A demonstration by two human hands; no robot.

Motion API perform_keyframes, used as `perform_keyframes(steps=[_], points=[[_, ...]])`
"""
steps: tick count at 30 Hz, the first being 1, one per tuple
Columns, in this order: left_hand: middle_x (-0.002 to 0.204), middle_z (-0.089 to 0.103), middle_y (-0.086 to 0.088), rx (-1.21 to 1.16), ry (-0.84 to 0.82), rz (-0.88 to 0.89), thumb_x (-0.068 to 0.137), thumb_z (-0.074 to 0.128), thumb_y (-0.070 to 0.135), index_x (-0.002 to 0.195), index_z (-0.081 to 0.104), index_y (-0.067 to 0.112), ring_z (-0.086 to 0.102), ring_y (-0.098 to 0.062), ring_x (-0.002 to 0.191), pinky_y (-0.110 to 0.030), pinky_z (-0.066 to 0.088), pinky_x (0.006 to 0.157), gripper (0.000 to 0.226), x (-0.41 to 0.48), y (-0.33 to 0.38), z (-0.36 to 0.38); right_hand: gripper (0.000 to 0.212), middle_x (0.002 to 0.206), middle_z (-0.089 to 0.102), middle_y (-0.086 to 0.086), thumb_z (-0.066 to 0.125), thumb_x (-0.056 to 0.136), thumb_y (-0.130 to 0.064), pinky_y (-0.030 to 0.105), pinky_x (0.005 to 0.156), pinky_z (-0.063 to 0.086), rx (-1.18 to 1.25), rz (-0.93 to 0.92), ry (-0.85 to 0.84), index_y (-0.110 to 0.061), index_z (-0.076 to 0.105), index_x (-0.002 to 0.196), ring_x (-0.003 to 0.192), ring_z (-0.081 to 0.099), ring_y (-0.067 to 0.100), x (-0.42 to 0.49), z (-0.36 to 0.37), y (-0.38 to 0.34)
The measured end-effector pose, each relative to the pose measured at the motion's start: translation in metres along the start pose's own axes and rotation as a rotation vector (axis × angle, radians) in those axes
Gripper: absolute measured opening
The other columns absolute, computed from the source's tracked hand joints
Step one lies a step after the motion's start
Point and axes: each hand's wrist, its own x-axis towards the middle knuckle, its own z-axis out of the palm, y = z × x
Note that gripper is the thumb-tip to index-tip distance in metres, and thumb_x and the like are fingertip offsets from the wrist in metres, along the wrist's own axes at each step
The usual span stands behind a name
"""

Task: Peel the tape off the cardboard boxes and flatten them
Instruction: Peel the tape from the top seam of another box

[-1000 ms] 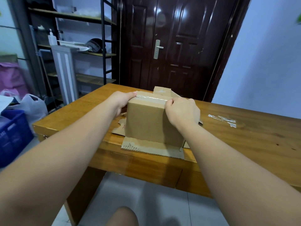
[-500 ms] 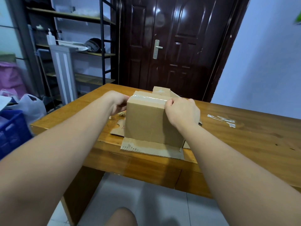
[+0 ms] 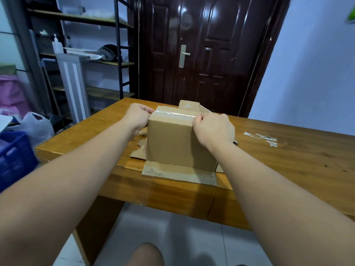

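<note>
I see the door (image 3: 194, 50) closed behind everything, with a shelf rack (image 3: 86, 54) to its left and a blue crate (image 3: 13, 160) at the far left edge. The table (image 3: 288, 166) fills the middle, and my box (image 3: 178, 139) stands upright on it near the front edge, its bottom flaps splayed flat on the wood toward me and to the left. Another piece of cardboard (image 3: 189, 105) pokes up just behind the box. Both my forearms reach in from below. My left hand (image 3: 137, 117) sits against the box's upper left corner, fingers curled together, with the fingertips touching the end of the tape (image 3: 173, 113); I cannot tell whether they actually pinch it. My right hand (image 3: 214, 129) is on the upper right corner, knuckles toward me, fingers bunched tight, with thumb and forefinger closed on the tape's right end at the top edge. The tape itself runs glossy along the top seam from one hand to the other, lying on the cardboard. A peeled strip (image 3: 262, 138) lies crumpled on the table well to the right of the box.
</note>
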Motion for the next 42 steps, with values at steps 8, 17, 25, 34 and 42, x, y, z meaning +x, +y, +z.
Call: perform_keyframes(steps=[8, 17, 25, 34, 42], points=[[0.082, 0.059, -0.008, -0.059, 0.053, 0.1, 0.089, 0.043, -0.01, 0.105, 0.058, 0.013, 0.057, -0.018, 0.076, -0.038, 0.053, 0.086, 0.032, 0.012, 0.005, -0.018, 0.047, 0.095, 0.066, 0.004, 0.025, 0.098, -0.031, 0.036, 0.075, 0.046, -0.005, 0.004, -0.021, -0.015, 0.069, 0.097, 0.106, 0.051, 0.023, 0.002, 0.0, 0.0], [0.076, 0.059, -0.003, 0.077, -0.01, 0.386, 0.092, 0.043, -0.006, 0.095, 0.06, 0.014, 0.057, -0.009, 0.067, -0.027, 0.052, 0.076, 0.026, 0.007, 0.054, -0.015, 0.046, 0.094, 0.066, 0.003, 0.027, 0.098, -0.033, 0.04, 0.08, 0.052, 0.002, -0.008, -0.01, -0.017, 0.07, 0.097, 0.107, 0.051, 0.024, 0.001, 0.0, 0.0], [0.07, 0.059, -0.008, -0.125, -0.404, 0.593, 0.092, 0.047, -0.009, 0.096, 0.06, 0.001, 0.059, -0.01, 0.057, -0.022, 0.056, 0.067, 0.017, -0.046, 0.108, 0.029, 0.048, 0.115, 0.064, 0.011, 0.038, 0.094, -0.045, 0.038, 0.08, 0.042, 0.09, 0.02, -0.08, -0.019, 0.05, 0.132, 0.115, 0.051, 0.032, 0.003, -0.008, 0.002], [0.074, 0.066, -0.01, -0.269, -0.634, 0.625, 0.09, 0.058, -0.004, 0.093, 0.061, 0.007, 0.065, -0.013, 0.065, -0.025, 0.056, 0.066, 0.012, -0.069, 0.118, 0.05, 0.047, 0.117, 0.064, 0.013, 0.023, 0.105, -0.037, 0.038, 0.089, 0.041, 0.107, -0.017, -0.048, -0.011, 0.061, 0.116, 0.116, 0.052, 0.034, 0.003, -0.006, 0.01], [0.083, 0.068, 0.001, -0.075, -0.249, 0.398, 0.087, 0.052, 0.002, 0.101, 0.059, 0.018, 0.062, -0.015, 0.072, -0.032, 0.055, 0.068, 0.023, -0.029, 0.068, 0.056, 0.044, 0.106, 0.068, 0.012, 0.031, 0.102, -0.033, 0.033, 0.072, 0.04, 0.077, 0.111, -0.002, -0.011, 0.068, 0.107, 0.101, 0.062, 0.032, 0.01, -0.001, 0.009]])
